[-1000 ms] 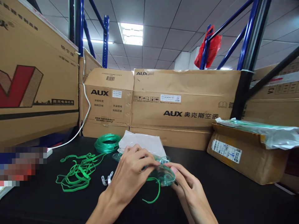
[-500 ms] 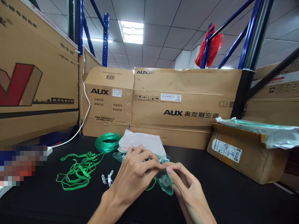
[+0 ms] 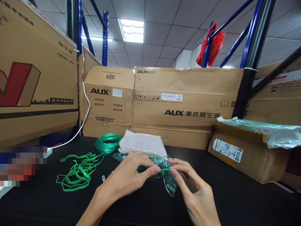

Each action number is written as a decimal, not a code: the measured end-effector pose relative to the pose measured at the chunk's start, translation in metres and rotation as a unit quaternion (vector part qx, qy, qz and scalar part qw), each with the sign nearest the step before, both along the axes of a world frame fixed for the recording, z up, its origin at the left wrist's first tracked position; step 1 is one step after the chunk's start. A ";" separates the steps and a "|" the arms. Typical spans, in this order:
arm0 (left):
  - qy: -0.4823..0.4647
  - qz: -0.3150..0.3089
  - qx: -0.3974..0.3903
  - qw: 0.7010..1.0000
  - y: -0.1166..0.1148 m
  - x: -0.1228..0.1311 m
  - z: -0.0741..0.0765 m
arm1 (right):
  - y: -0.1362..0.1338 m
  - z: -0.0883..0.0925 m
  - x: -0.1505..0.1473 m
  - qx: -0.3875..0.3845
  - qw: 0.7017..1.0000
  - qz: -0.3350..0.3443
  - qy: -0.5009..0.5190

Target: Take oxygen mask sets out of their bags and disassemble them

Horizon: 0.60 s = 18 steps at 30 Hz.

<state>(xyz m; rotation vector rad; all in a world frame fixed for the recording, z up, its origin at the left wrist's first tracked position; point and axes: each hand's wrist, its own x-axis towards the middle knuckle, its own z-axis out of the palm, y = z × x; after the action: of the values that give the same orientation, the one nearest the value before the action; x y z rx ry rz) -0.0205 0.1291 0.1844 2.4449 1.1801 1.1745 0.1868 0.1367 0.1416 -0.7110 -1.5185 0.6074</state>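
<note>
On my feed, the left hand (image 3: pixel 135 171) and right hand (image 3: pixel 194 185) pinch a green strap (image 3: pixel 166 169) between them, across a clear green mask (image 3: pixel 169 185). Behind it I see a white packet (image 3: pixel 142 142); leftward, coiled tubing (image 3: pixel 101 147) and tangled straps (image 3: pixel 82 172). The left wrist partly blocks my view of a metal clip (image 3: pixel 103 178).

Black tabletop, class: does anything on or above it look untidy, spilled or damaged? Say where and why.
The green strapping left of the left hand lies in a loose tangle, unlike the neatly coiled green tubing. Nothing looks spilled. The clear plastic piece is partly hidden, so damage can't be told.
</note>
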 end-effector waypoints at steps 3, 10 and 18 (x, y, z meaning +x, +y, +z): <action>0.000 -0.014 -0.060 0.998 -0.001 -0.002 -0.001 | 0.001 -0.001 -0.001 0.033 0.999 -0.008 -0.024; -0.036 0.005 -0.059 0.998 0.005 -0.002 -0.003 | 0.002 -0.005 0.002 0.089 0.993 -0.033 -0.070; -0.075 -0.043 0.007 0.996 -0.002 0.014 -0.004 | 0.002 -0.002 -0.002 0.156 0.980 -0.048 -0.111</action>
<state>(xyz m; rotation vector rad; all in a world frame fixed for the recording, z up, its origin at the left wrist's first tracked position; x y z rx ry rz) -0.0062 0.1271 0.1805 2.3455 1.0179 1.3185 0.1849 0.1386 0.1399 -0.6198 -1.7252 0.2129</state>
